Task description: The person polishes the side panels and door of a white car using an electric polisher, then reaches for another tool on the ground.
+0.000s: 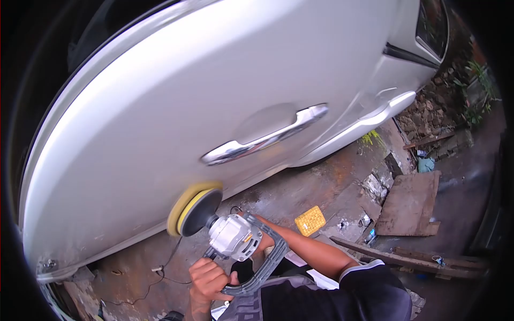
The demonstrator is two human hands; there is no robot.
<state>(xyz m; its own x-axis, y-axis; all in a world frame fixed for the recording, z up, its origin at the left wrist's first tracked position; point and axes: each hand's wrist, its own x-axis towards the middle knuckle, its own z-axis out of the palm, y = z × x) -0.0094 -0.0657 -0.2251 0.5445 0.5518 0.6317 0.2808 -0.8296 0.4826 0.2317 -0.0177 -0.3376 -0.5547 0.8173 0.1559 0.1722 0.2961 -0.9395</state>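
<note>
A car polisher (234, 237) with a grey motor body, a dark loop handle and a yellow foam pad (182, 213) is tilted against the lower part of a silver-white car door (160, 123). The pad's edge is blurred and meets the panel below the chrome door handle (267, 138). My left hand (208, 279) is closed around the polisher's loop handle, near its lower end. Behind the tool, my right hand (263, 243) is at the body and loop; most of its fingers are hidden, but it appears to grip there.
A thin cable (147, 293) trails over the stained concrete floor. A yellow plastic basket (310, 221) lies right of the polisher. Farther right are a brown board (409, 204), long wooden beams (396, 258), rubble and plants. Dark glass edges the door at upper left.
</note>
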